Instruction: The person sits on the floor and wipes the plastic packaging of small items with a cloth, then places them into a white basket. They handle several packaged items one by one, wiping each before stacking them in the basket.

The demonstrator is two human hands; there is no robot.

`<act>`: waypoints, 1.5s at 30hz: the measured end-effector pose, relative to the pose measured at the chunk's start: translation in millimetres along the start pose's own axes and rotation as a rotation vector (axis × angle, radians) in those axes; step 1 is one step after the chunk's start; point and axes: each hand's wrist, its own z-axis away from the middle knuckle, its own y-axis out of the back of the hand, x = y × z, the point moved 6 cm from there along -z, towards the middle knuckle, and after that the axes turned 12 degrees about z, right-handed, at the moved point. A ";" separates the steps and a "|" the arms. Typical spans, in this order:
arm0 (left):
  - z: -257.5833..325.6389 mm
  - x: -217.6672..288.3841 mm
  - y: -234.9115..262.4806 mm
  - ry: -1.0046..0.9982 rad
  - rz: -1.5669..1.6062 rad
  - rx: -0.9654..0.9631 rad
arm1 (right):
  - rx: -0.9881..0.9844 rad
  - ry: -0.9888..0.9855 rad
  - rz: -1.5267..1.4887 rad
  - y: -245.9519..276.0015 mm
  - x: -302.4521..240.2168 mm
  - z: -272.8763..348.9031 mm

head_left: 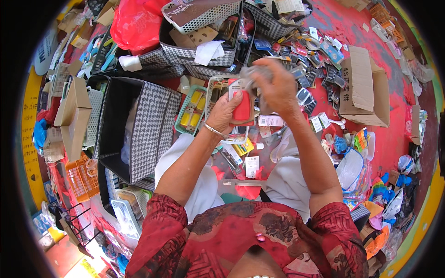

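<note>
Passage at floor level is blocked left by a houndstooth fabric bin (139,134), ahead by a white mesh basket (218,88), right by a cardboard box (366,88), while bare red floor (394,139), apparently open, is left beside it.

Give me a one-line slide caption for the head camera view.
Left hand grips a red carded item while right hand pulls crinkled clear plastic wrap above a cluttered red floor.
</note>
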 end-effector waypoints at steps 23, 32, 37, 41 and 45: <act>-8.6 26.6 28.0 -0.231 0.317 0.175 | -0.189 -0.116 -0.300 -32.3 -17.4 29.1; -1.4 44.1 24.9 -0.289 0.366 0.125 | -0.059 0.397 0.471 -25.3 -33.3 31.6; 0.6 46.0 16.9 -0.264 0.335 0.089 | -0.028 -0.314 0.103 2.9 38.2 11.0; 0.8 44.9 8.3 -0.238 0.298 -0.001 | -0.076 -0.468 -0.162 -9.4 50.2 15.4; 3.9 45.3 -2.0 -0.263 0.227 -0.078 | -0.355 -0.715 -0.686 -38.2 40.5 30.1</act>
